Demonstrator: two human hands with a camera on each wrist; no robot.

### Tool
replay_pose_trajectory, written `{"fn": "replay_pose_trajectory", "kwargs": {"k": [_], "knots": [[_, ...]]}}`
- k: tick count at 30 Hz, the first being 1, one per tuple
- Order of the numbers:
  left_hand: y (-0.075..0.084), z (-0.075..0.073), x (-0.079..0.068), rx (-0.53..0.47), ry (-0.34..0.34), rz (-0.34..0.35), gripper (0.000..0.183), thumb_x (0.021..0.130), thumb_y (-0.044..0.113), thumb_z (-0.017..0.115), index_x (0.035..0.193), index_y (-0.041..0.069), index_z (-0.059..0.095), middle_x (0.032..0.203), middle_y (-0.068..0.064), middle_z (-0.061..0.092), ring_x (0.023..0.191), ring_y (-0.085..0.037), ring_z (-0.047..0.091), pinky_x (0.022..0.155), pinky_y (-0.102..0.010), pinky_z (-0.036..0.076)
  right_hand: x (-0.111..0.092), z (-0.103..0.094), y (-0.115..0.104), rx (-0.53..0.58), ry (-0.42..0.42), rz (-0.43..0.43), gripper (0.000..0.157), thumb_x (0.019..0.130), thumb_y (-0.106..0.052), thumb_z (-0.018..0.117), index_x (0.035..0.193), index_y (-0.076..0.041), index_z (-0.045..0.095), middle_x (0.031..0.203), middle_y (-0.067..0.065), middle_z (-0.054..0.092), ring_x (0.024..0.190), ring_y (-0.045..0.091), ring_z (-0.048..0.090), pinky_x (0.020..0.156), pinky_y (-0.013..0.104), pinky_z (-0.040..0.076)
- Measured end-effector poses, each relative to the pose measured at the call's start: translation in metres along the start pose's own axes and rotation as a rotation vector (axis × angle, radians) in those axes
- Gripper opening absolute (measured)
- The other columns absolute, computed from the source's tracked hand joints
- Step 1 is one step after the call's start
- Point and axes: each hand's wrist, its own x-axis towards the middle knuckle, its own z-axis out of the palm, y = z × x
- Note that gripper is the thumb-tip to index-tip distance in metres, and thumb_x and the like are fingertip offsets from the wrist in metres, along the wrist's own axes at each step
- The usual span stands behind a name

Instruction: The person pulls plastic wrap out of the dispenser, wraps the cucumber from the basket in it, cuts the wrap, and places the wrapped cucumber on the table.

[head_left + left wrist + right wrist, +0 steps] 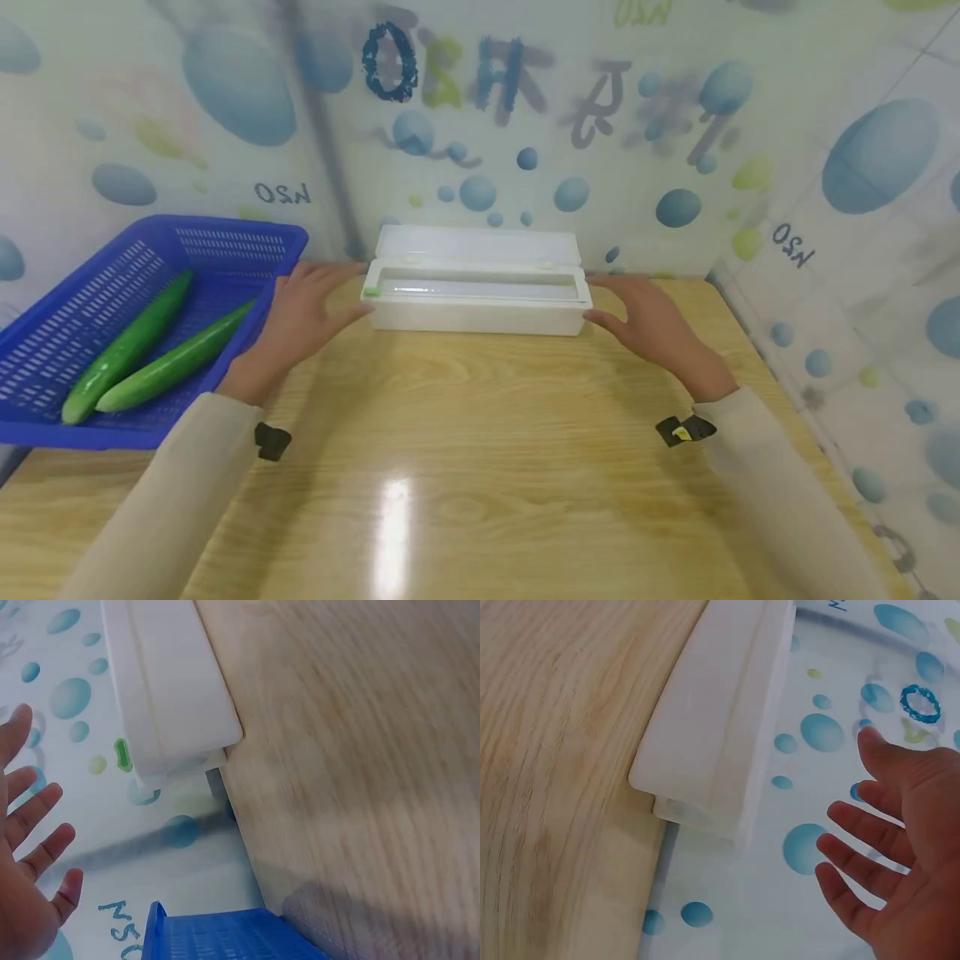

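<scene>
A long white cling film dispenser box [477, 317] stands at the back of the table with its lid [480, 246] raised. A clear roll [480, 289] shows inside it, and a small green piece [371, 292] sits at its left end. My left hand [303, 312] is beside the left end of the box, fingers spread. At the right end, my right hand [645, 317] has its thumb and fingers apart. Both wrist views show the hands holding nothing; whether the fingertips touch the box I cannot tell.
Left of the box stands a blue plastic basket [225, 225] with two cucumbers, one cucumber [131, 350] lying beside the other [176, 358]. The wooden table [480, 450] meets a patterned wall [480, 150] behind the box and another wall on the right.
</scene>
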Motion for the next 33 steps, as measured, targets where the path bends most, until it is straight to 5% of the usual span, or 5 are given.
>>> {"fn": "replay_pose_trajectory", "kwargs": {"k": [7, 14, 24, 33], "knots": [[-0.002, 0.014, 0.024, -0.053, -0.018, 0.013, 0.037, 0.083, 0.020, 0.076, 0.117, 0.008, 0.068, 0.112, -0.014, 0.067, 0.104, -0.035, 0.051, 0.086, -0.055, 0.033, 0.022, 0.017, 0.013, 0.084, 0.016, 0.017, 0.041, 0.089, -0.019, 0.070, 0.124, 0.001, 0.060, 0.123, 0.018, 0.060, 0.110, 0.035, 0.054, 0.088, 0.048, 0.046], [-0.008, 0.025, 0.039, -0.064, -0.147, -0.096, 0.029, 0.085, 0.019, 0.074, 0.111, 0.009, 0.071, 0.108, -0.013, 0.066, 0.103, -0.031, 0.047, 0.089, -0.057, 0.026, 0.036, 0.030, 0.023, 0.140, 0.003, 0.032, 0.039, 0.088, -0.021, 0.071, 0.121, -0.001, 0.063, 0.116, 0.016, 0.062, 0.102, 0.034, 0.056, 0.082, 0.046, 0.048], [-0.015, 0.034, 0.046, -0.068, -0.200, -0.093, 0.018, 0.086, 0.016, 0.072, 0.102, 0.007, 0.074, 0.104, -0.012, 0.069, 0.102, -0.031, 0.047, 0.089, -0.055, 0.027, 0.047, 0.037, 0.029, 0.153, -0.057, 0.094, 0.034, 0.087, -0.018, 0.072, 0.117, -0.003, 0.067, 0.112, 0.015, 0.063, 0.099, 0.033, 0.056, 0.083, 0.046, 0.047], [-0.014, 0.039, 0.052, -0.043, -0.199, -0.063, 0.010, 0.087, 0.011, 0.070, 0.096, 0.009, 0.075, 0.100, -0.009, 0.070, 0.102, -0.030, 0.050, 0.092, -0.055, 0.029, 0.054, 0.045, 0.033, 0.157, -0.038, 0.057, 0.020, 0.090, -0.013, 0.068, 0.106, -0.001, 0.072, 0.103, 0.014, 0.064, 0.096, 0.032, 0.057, 0.084, 0.047, 0.046]]}}
